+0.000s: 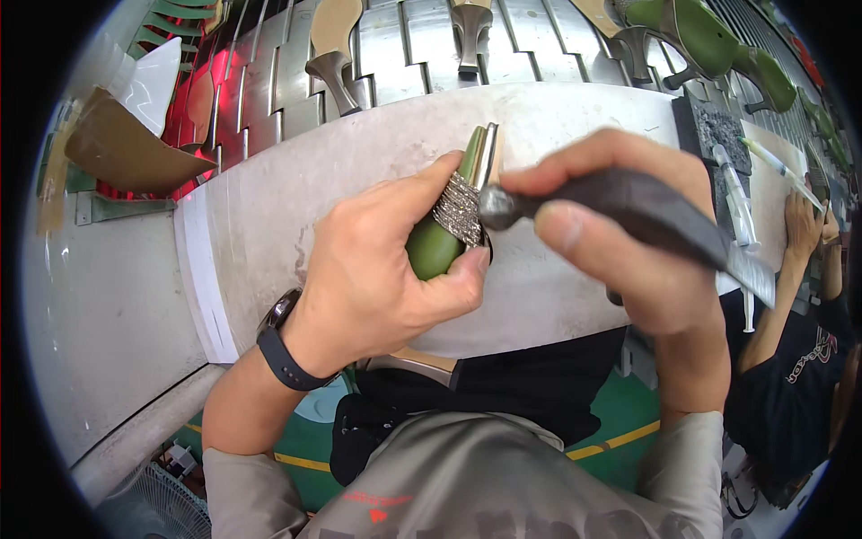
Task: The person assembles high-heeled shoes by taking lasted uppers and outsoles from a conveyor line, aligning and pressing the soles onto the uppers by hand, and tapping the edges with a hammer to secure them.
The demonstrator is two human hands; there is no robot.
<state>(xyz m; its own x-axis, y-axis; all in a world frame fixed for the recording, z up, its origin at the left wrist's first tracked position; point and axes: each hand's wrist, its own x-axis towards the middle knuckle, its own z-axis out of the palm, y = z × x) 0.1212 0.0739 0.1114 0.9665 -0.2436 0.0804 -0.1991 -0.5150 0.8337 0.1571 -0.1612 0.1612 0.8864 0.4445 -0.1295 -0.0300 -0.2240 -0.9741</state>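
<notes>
My left hand (377, 256), a dark watch on its wrist, wraps round a green shoe (434, 253) above the pale worktop. A glittery silver band (460, 208) crosses the shoe. A thin green part and a shiny metal-coloured strip stick out past my fingers at the far end. In my right hand (642, 260) is a hammer (642, 208), gripped between thumb and fingers. It has a round metal face, a dark flared body and a shiny, pale flat end. The round face is right beside the band; whether it touches cannot be told.
Beyond the pale worktop (296, 166) runs a slatted metal conveyor (395, 54) carrying tan and green shoe parts with heels. Syringes (738, 202) lie by a dark grey block (723, 135) at right. A co-worker's hands (804, 220) are farther right. A brown curved sheet (135, 148) stands at left.
</notes>
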